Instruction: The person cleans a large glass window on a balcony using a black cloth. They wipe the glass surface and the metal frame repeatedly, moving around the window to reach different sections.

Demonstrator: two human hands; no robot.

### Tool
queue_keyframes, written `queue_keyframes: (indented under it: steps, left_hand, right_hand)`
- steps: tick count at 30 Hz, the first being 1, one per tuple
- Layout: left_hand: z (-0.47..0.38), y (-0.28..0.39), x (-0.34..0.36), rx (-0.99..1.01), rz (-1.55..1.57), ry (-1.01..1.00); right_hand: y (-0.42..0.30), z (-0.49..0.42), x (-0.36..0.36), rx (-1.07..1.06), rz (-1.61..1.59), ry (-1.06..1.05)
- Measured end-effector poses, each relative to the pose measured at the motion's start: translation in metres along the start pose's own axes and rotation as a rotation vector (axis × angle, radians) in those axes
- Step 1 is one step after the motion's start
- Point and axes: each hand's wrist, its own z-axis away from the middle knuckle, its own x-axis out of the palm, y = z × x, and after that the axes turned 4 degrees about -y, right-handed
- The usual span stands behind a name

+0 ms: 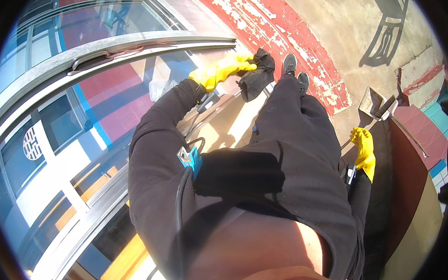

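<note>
My left hand (pixel 222 69), in a yellow rubber glove, is stretched forward and grips a crumpled black cloth (pixel 257 75). The cloth hangs from the fingers beside a metal-framed glass door (pixel 116 85). My right hand (pixel 364 151), in a matching yellow glove, hangs low at my right side. Its fingers are curled, and whether anything lies inside them is hidden. A small device is strapped at each wrist. A blue clip (pixel 190 159) with a black cable is fixed to my dark top.
Underfoot runs a red step (pixel 315 61) with peeling paint. A long-handled dustpan (pixel 372 104) and a brush (pixel 386 106) stand to the right. The door has a metal handle (pixel 87 61). A chair-like shadow falls on the concrete (pixel 329 20).
</note>
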Motion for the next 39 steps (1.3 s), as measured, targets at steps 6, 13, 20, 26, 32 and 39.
queue_keyframes:
  steps: [6,13,20,26,32,39]
  left_hand:
    - [0.025,0.014,-0.005,0.217,0.319,0.082]
    - [0.046,0.014,0.031,0.145,0.235,0.329]
    - [0.049,-0.056,0.086,0.527,-0.414,0.419]
    - [0.051,-0.128,0.139,0.602,-0.557,0.686]
    - [0.058,-0.151,0.202,0.103,0.948,0.893]
    - [0.085,-0.202,0.273,0.28,0.875,0.941]
  right_hand:
    - [-0.077,-0.045,0.018,-0.064,0.068,-0.057]
    - [-0.117,-0.073,0.041,-0.23,0.038,-0.161]
    - [-0.092,-0.052,-0.016,-0.082,0.158,-0.079]
    - [-0.09,-0.042,-0.056,-0.112,0.068,-0.154]
    - [-0.112,-0.049,-0.025,-0.229,0.236,-0.295]
    - [-0.172,-0.063,0.031,-0.265,0.478,-0.5]
